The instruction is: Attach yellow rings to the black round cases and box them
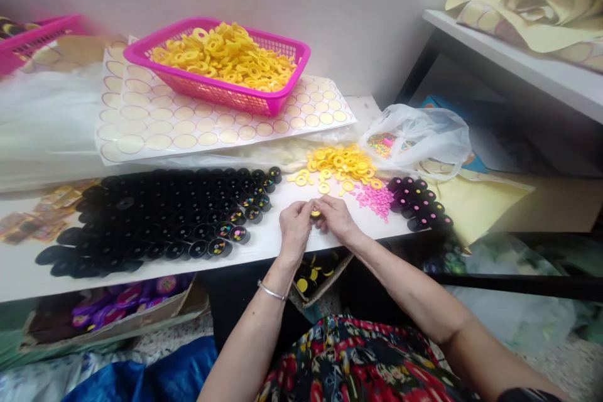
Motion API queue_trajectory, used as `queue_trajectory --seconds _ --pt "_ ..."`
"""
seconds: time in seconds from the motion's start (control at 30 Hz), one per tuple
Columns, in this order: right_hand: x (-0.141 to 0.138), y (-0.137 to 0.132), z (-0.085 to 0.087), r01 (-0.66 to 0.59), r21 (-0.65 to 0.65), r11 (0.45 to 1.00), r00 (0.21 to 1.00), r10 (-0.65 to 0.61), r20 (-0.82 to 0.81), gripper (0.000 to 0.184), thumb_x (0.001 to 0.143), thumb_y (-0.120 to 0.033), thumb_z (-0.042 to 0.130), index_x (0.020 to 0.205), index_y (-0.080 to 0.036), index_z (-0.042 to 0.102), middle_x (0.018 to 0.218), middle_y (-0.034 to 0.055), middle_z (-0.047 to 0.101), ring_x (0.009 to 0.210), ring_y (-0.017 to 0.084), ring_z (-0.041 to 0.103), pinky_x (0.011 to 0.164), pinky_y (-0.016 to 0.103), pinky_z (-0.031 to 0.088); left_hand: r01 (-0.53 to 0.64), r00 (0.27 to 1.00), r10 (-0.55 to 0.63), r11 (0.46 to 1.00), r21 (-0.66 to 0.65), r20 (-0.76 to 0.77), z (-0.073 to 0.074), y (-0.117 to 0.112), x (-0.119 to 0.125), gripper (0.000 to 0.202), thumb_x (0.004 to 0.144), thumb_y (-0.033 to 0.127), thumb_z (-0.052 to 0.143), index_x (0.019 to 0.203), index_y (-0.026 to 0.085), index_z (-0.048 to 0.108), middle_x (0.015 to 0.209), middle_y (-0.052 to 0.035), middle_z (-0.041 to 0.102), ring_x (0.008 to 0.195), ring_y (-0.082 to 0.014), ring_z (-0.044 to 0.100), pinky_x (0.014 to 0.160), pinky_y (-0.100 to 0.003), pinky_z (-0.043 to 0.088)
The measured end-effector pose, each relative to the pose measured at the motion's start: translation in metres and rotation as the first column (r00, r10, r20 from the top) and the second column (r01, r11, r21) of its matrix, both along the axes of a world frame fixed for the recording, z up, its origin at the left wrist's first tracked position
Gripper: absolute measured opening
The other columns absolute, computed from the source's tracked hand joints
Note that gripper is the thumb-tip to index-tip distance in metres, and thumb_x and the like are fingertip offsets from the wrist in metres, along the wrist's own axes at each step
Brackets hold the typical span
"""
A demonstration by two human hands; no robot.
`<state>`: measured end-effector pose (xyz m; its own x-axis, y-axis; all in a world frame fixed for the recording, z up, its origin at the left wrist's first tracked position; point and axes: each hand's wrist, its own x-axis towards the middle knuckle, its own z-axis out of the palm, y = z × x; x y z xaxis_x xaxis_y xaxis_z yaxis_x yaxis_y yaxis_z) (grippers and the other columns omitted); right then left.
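My left hand (296, 225) and my right hand (336, 216) meet at the table's front edge. Both are closed around a small yellow-and-dark round piece (315, 213), partly hidden by the fingers. Just behind my hands lies a loose pile of yellow plastic rings with tabs (343, 162). To the right of that are small pink pieces (375, 200) in a heap. Black round cups (155, 213) stand in packed rows on the left, some with coloured beads inside. Another group of black cups (417, 202), several with pink dots on top, stands at the right.
A pink basket (271, 103) full of yellow rings rests on sticker sheets (155, 132). Behind the pink heap is a plastic bag (424, 135) of coloured beads. Boxes (183, 308) sit below the table edge, and a white shelf (513, 59) juts in at the right.
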<state>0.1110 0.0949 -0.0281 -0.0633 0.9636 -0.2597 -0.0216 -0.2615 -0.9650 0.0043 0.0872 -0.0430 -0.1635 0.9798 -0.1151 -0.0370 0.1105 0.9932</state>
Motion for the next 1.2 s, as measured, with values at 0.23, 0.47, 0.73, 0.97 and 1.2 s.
queue_trajectory --seconds 0.23,0.47,0.73,0.97,1.2 --pt "-0.008 -0.001 -0.001 0.174 -0.041 0.984 0.979 -0.178 -0.100 0.026 0.064 -0.038 0.062 0.061 -0.013 0.054 0.041 -0.0016 0.050 0.031 0.007 0.043 0.029 0.016 0.033 -0.031 0.999 0.031 0.999 0.009 -0.008 -0.014 0.007 0.003 0.038 0.069 0.049 0.062 0.069 0.011 0.063 0.061 -0.0044 0.053 0.054 -0.0135 0.046 0.045 -0.019 0.033" --pt "-0.008 0.001 0.008 0.136 -0.166 0.977 0.985 -0.151 -0.084 0.014 0.062 -0.027 0.058 0.064 -0.014 0.052 0.044 -0.0012 0.053 0.031 0.008 0.045 0.028 0.016 0.034 0.076 0.990 -0.066 0.994 -0.078 0.122 0.002 0.009 -0.001 0.035 0.061 0.043 0.061 0.073 0.010 0.063 0.056 -0.0025 0.049 0.044 -0.0104 0.037 0.037 -0.018 0.025" --pt "-0.008 0.006 0.002 0.188 -0.168 0.968 0.979 -0.199 -0.053 0.012 0.063 -0.022 0.057 0.064 -0.015 0.048 0.044 -0.0016 0.053 0.030 0.009 0.045 0.028 0.016 0.035 0.075 0.994 -0.067 0.992 -0.099 0.087 -0.002 0.013 0.000 0.036 0.061 0.045 0.062 0.069 0.010 0.061 0.054 -0.0030 0.048 0.043 -0.0110 0.039 0.036 -0.017 0.025" --pt "-0.005 -0.002 0.007 0.146 -0.105 0.984 0.985 -0.154 -0.075 0.021 0.067 -0.030 0.064 0.062 -0.014 0.051 0.045 -0.0009 0.053 0.033 0.009 0.047 0.028 0.016 0.035 0.195 0.975 -0.189 0.980 -0.042 0.121 0.000 0.004 -0.009 0.054 0.068 0.061 0.059 0.081 0.009 0.061 0.055 -0.0037 0.049 0.044 -0.0134 0.042 0.039 -0.020 0.033" --pt "0.010 -0.007 0.011 0.071 -0.156 0.985 0.969 -0.105 -0.223 0.036 0.075 -0.046 0.061 0.076 -0.010 0.060 0.066 0.0063 0.061 0.044 0.009 0.052 0.036 0.019 0.044 0.378 0.925 -0.375 0.908 0.179 -0.055 -0.008 0.006 -0.018 0.043 0.054 0.042 0.081 0.081 0.013 0.065 0.081 -0.0049 0.057 0.078 -0.0189 0.052 0.068 -0.024 0.041"
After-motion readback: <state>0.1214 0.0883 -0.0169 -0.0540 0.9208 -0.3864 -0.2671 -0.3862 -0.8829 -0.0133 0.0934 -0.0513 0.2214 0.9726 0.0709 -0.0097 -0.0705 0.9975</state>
